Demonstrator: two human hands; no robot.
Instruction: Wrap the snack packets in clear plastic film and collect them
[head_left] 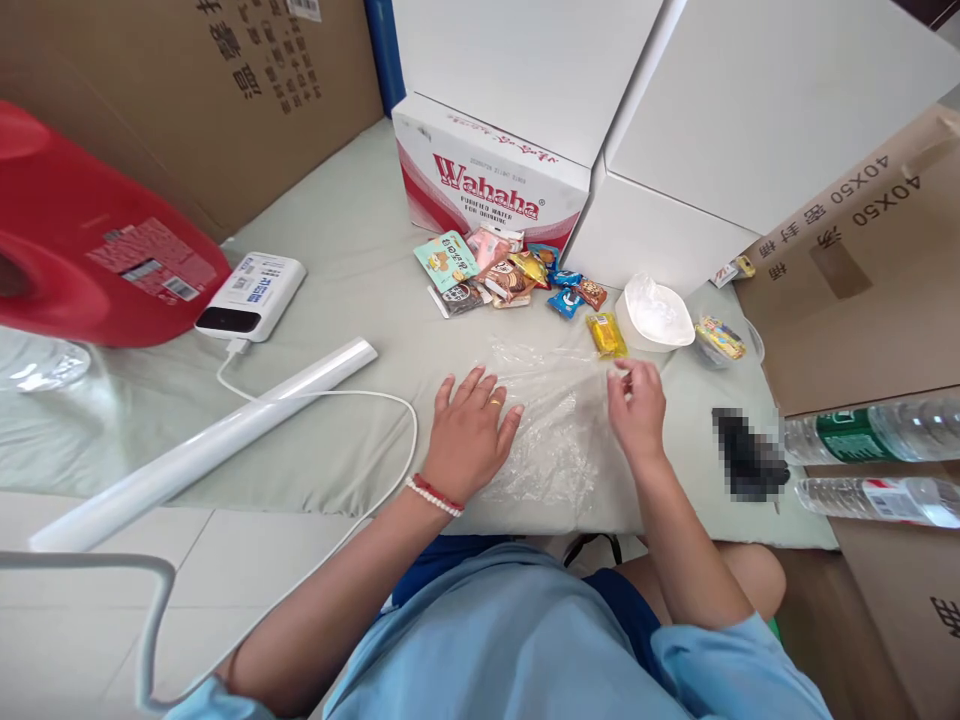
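Note:
A crumpled clear plastic bag [551,430] is spread on the cloth-covered table between my two hands. My left hand [471,432], with a ring and red and white bead bracelets, lies flat with its fingers spread at the bag's left edge. Opposite it, my right hand [637,405] is closed, its curled fingertips pinched at the bag's upper right edge. Just beyond these fingertips lies a yellow snack packet [606,335]. Farther back, a pile of wrapped snacks [506,275] rests against a Wahaha water carton [487,180].
Behind my right hand stand a white bowl [679,335] with clear plastic inside and a clear container [721,342]. Water bottles [862,432] lie at the right. A white tube [210,445], a white device [259,290] with a cable and a red jug [97,240] occupy the left.

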